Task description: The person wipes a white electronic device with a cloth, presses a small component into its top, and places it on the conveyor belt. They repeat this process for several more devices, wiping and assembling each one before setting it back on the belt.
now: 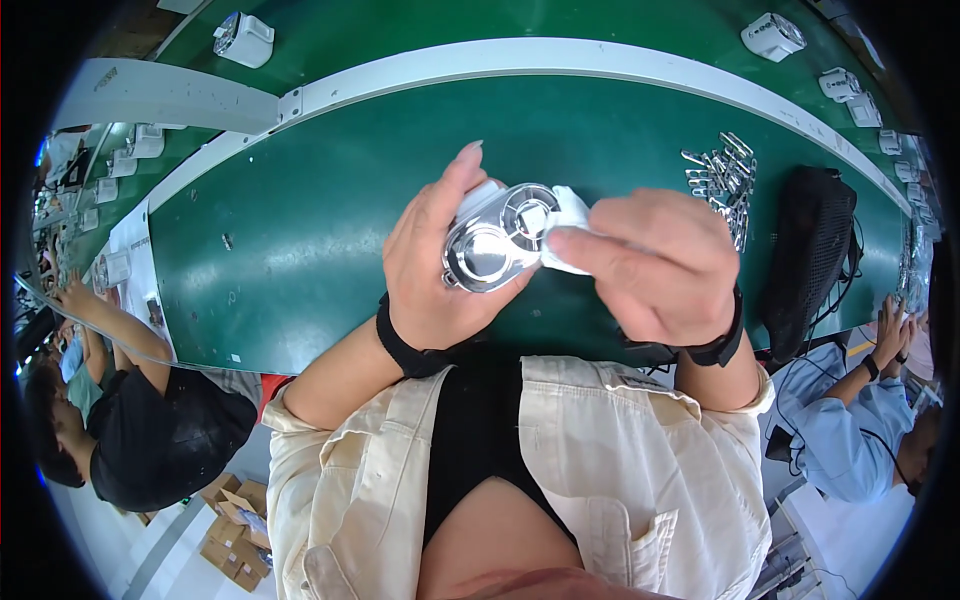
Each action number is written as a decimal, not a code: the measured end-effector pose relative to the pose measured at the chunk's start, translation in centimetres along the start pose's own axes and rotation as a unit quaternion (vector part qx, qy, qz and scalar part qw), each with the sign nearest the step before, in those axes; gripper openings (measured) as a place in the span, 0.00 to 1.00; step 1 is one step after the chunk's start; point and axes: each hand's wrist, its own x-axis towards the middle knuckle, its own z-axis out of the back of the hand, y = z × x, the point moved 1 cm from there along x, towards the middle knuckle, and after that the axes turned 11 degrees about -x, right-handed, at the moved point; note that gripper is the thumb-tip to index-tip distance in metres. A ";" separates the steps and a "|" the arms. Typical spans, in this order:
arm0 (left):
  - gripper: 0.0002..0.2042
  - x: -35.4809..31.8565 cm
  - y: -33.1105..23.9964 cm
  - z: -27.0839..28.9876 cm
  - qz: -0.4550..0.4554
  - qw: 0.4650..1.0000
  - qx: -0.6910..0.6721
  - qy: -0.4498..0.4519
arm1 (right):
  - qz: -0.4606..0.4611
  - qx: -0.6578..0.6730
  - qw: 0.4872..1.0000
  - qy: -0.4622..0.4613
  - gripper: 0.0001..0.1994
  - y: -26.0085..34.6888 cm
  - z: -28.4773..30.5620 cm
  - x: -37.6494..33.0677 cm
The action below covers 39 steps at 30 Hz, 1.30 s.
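A: What do the hands hold?

B: The left hand point(435, 265) grips a small white device with a shiny round metal face point(497, 240), fingers curled behind it and the thumb along its lower edge. The right hand point(655, 265) pinches a white cloth point(567, 235) against the device's right side. Both hover above the green desk point(300, 230), near its front edge at the middle.

A: What lies around them?

B: A heap of small silver metal clips point(722, 180) sits on the desk toward the back right, well apart from the hands. Just right of it a black mesh pouch point(812, 250) hangs over the front right edge. Beyond the white rail point(560, 60) at the back, more white devices point(772, 35) stand on a farther green strip, one at the back left point(243, 38).

A: Anything in the way?

B: Nothing lies between the hands and the desk surface under them. A person in a black shirt point(150, 420) sits at the left, forearm on the desk's left edge; another in a light blue sleeve point(850, 420) sits at the right.
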 end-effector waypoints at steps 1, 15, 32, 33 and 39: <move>0.40 0.0 0.1 0.2 0.002 1.000 0.000 -0.005 | -0.032 0.024 0.999 -0.015 0.17 -0.3 0.2 0.0; 0.46 0.6 0.7 0.7 0.044 0.997 -0.057 -0.022 | -0.315 -0.042 0.948 0.023 0.06 -5.6 -4.4 -2.8; 0.58 1.3 3.8 1.1 0.062 0.994 0.007 -0.088 | -0.173 0.277 0.927 0.186 0.27 -2.6 -6.3 6.5; 0.58 1.5 3.7 1.4 0.068 0.989 0.053 -0.122 | -0.183 0.258 0.933 0.174 0.26 -3.5 -6.9 7.2; 0.57 2.4 2.8 1.5 0.081 0.984 0.029 -0.156 | -0.275 -0.026 0.961 0.000 0.25 -12.5 -11.6 11.6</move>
